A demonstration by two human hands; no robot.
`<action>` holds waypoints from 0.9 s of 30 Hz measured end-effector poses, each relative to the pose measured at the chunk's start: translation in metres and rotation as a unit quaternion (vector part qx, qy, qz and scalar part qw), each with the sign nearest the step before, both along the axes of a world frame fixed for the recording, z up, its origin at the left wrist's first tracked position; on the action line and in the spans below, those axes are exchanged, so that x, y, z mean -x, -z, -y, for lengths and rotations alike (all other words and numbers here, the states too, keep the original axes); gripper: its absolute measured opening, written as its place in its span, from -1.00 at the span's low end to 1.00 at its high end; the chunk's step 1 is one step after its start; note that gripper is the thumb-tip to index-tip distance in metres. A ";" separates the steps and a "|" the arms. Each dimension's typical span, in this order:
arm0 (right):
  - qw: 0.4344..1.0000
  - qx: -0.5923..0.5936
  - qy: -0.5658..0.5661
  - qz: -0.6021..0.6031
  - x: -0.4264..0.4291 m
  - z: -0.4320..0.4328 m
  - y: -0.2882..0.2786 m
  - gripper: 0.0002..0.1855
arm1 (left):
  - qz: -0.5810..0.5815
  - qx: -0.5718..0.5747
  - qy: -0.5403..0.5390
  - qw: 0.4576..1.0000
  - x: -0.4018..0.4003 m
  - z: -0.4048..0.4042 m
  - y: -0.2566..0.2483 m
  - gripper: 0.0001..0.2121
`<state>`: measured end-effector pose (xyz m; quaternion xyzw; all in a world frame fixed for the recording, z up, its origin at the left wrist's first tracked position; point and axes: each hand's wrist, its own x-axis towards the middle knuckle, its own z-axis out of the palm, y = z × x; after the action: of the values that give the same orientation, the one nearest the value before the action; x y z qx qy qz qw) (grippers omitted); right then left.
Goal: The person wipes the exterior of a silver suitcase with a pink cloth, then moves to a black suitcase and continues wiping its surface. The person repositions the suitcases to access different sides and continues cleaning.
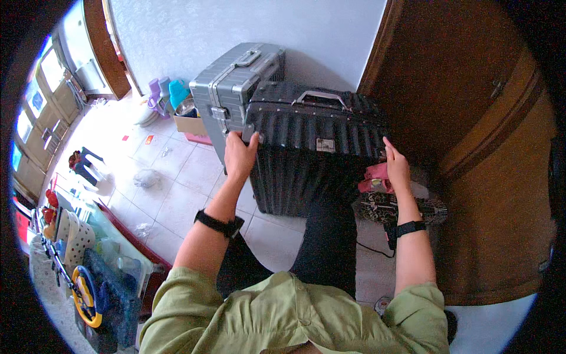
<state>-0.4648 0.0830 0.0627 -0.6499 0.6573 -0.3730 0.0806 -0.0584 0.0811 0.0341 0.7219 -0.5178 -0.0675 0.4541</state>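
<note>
A black ribbed hard-shell suitcase (292, 172) stands upright in front of me, with a silver carry handle (322, 98) on top and a small square badge on its front. My left hand (240, 155) holds its left edge near a metal corner guard, thumb in front. On the opposite edge, my right hand (396, 164) presses with straight fingers; its contact is partly hidden. Behind and to the left, a grey hard-shell suitcase (216, 95) with metal latches stands close against the black one.
Pink cloth (376, 177) and a black-and-white patterned item (384, 207) lie right of the suitcase. A brown wooden door (446, 88) rises beyond. At left stand a cardboard box (188, 124), a small stool (86, 166), and a glass-topped table (128, 252) bearing a toy steering wheel (86, 296).
</note>
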 end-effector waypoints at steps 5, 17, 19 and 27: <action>0.998 -0.054 0.025 -0.015 -0.005 0.025 -0.002 -0.61 | 0.014 -0.016 0.009 1.000 0.007 -0.026 -0.016 -0.48; 0.998 -0.045 -0.022 0.042 0.012 0.079 -0.002 -0.61 | -0.004 -0.005 0.082 0.997 0.033 -0.079 -0.032 -0.60; 0.997 -0.048 -0.027 0.052 0.016 0.086 -0.003 -0.60 | 0.006 -0.002 0.105 0.994 0.039 -0.098 -0.032 -0.58; 0.995 -0.069 -0.062 0.031 0.021 0.113 -0.009 -0.57 | -0.035 -0.057 0.256 0.964 0.054 -0.161 -0.032 -0.50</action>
<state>-0.4854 -0.0302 0.0718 -0.6701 0.6372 -0.3413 0.1689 -0.1122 0.2424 0.0658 0.5875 -0.6644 -0.2357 0.3973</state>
